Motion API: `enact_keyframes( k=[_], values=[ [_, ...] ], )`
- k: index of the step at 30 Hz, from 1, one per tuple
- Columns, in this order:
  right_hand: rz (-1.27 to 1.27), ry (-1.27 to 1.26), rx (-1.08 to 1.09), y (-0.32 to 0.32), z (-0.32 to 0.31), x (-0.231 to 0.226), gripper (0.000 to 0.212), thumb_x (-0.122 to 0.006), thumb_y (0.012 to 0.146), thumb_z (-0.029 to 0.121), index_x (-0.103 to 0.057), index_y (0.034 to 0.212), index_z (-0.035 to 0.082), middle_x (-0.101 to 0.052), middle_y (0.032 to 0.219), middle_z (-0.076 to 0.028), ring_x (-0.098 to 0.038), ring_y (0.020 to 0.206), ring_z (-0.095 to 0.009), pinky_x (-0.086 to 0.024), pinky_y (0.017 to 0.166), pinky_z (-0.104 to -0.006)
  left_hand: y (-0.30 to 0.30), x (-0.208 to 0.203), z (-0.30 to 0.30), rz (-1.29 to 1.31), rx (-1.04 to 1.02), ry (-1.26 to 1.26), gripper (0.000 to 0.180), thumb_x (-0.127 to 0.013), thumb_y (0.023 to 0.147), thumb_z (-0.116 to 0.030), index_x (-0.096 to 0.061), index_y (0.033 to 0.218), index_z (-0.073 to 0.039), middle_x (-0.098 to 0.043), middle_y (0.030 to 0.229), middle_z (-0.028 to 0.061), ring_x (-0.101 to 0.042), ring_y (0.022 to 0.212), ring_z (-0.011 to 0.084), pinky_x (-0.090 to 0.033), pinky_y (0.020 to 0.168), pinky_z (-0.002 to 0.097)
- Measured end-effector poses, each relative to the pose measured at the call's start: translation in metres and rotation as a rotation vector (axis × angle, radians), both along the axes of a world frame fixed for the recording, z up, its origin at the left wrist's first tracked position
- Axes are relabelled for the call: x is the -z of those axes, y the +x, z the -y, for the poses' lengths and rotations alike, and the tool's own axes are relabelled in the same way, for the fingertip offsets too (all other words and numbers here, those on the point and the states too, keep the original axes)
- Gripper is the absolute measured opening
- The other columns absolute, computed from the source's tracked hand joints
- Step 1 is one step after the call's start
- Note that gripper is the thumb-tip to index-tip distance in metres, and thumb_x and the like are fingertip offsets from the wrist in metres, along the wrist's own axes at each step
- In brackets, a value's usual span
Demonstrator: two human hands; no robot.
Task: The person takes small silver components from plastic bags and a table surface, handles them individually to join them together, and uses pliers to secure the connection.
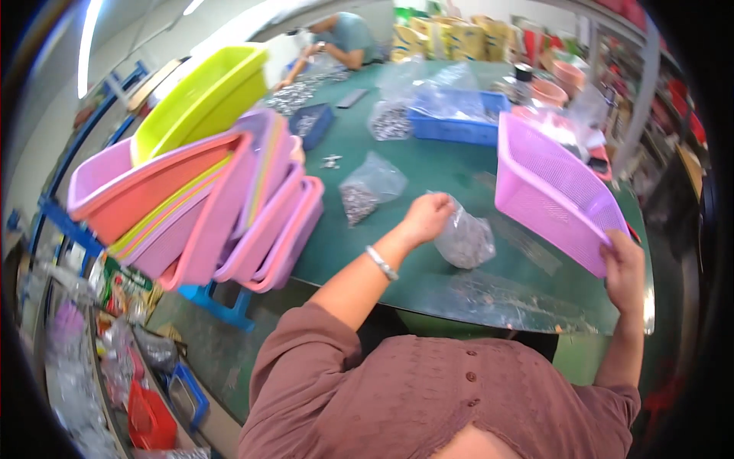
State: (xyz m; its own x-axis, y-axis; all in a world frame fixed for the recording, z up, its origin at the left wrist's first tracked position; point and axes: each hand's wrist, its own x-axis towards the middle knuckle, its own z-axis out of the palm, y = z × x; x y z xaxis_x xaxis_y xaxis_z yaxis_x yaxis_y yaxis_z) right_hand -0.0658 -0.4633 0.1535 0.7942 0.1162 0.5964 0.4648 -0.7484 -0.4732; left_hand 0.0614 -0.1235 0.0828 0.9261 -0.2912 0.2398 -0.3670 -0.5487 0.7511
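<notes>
Brown knit top with buttons fills the lower frame; both forearms rise from it toward the green bench [359,229].

Left hand [427,216]: closed, pinching the gathered top of a clear plastic bag of small metal parts [465,241]. Bag rests on the bench just in front of the person, near the front edge. Beaded bracelet [381,262] on the left wrist.

Right hand [624,269]: fingers wrapped over the near rim of a purple mesh basket [552,187]. Basket is tilted, its open side facing left toward the bag, the far end raised. Basket and bag near each other but apart.

Other items on bench:
- second clear bag of metal parts [369,190], beyond the left hand, lying flat.
- third bag of parts [391,120] beside a blue tray [459,126], farther back.
- small dark blue tray [312,122] with parts, left of centre; loose parts spread behind it.
- salmon bowls [556,84] at the far right.

Left of bench: a leaning stack of plastic baskets [206,199] in pink, purple and salmon, with a lime-green one [200,96] on top.

Far end: another person [336,42] bent over the bench, hands at the loose parts. Yellow cartons [451,38] behind.
</notes>
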Motion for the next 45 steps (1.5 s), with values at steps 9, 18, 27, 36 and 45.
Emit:
enact_keyframes(
  k=[9,18,27,36,45],
  values=[
    [0.452,0.186,-0.612,0.078,-0.163,-0.178,0.023,-0.05,0.082,0.002,-0.052,0.103,-0.005,-0.054,0.084,-0.005,-0.051,0.076,-0.012,-0.041,0.072,-0.0241,-0.037,0.038,-0.077,-0.426,-0.237,-0.082,0.039,-0.049,0.085,-0.039,-0.056,0.078,-0.001,-0.055,0.062,0.006,-0.051,0.049,0.0119,-0.04,0.046,0.027],
    [0.467,0.297,-1.211,0.146,-0.401,-0.291,0.017,-0.054,0.082,0.014,-0.057,0.097,0.005,-0.058,0.082,-0.003,-0.053,0.074,-0.014,-0.044,0.066,-0.027,-0.061,0.04,-0.074,-0.437,-0.171,-0.282,0.039,-0.047,0.088,-0.038,-0.052,0.1,-0.001,-0.054,0.069,0.0046,-0.05,0.055,0.0102,-0.044,0.054,0.0238],
    [0.314,0.218,-1.34,0.124,-0.482,-0.254,0.026,-0.055,0.08,0.008,-0.056,0.106,0.004,-0.061,0.082,-0.008,-0.055,0.075,-0.015,-0.043,0.072,-0.0285,-0.077,0.073,-0.112,-0.489,-0.261,-0.427,0.036,-0.045,0.089,-0.035,-0.053,0.099,-0.002,-0.054,0.07,0.0029,-0.05,0.056,0.0089,-0.041,0.052,0.0222],
    [0.33,0.145,-1.401,0.136,-0.487,-0.246,0.035,-0.056,0.073,0.001,-0.056,0.108,0.006,-0.06,0.095,-0.01,-0.056,0.084,-0.018,-0.045,0.075,-0.0287,-0.074,0.073,-0.112,-0.524,-0.296,-0.429,0.034,-0.044,0.089,-0.033,-0.053,0.101,-0.003,-0.054,0.067,0.0024,-0.049,0.051,0.0077,-0.039,0.046,0.0202],
    [0.563,0.159,-1.126,0.13,-0.415,-0.233,0.049,-0.062,0.074,0.008,-0.047,0.121,0.009,-0.053,0.113,-0.016,-0.053,0.102,-0.027,-0.041,0.089,-0.0341,-0.072,0.077,-0.113,-0.532,-0.334,-0.466,0.035,-0.044,0.089,-0.034,-0.054,0.095,-0.001,-0.054,0.064,0.0035,-0.05,0.049,0.0092,-0.04,0.044,0.0216]
  ],
)
